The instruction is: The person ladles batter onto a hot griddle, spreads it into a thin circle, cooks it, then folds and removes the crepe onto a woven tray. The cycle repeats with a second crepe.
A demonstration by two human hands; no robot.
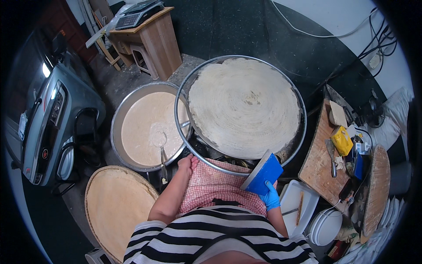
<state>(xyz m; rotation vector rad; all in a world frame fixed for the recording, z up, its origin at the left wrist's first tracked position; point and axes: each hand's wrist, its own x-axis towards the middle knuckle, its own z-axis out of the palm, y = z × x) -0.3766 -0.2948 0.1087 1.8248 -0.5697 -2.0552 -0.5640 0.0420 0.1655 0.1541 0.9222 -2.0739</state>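
Observation:
In front of me is a large round griddle [244, 105] inside a metal ring [303, 115]. A thin pale batter layer with circular streaks covers its top, with a darker spot near the middle. My right hand [271, 197], in a blue glove, grips a flat blue spreader board [266, 174] with a pale edge, tilted at the ring's near right side. My bare left hand [188, 163] is by the ring's near left edge, beside the checked apron [206, 185]. Its fingers are curled; whatever they hold, if anything, is hidden.
Left of the griddle is a metal basin [118, 141] of batter with a ladle [162, 154] in it. A stack of round flatbreads [118, 207] lies near left. At right are a wooden board [316, 160] with a scraper [332, 160], a white tray [285, 204] and white containers [327, 226].

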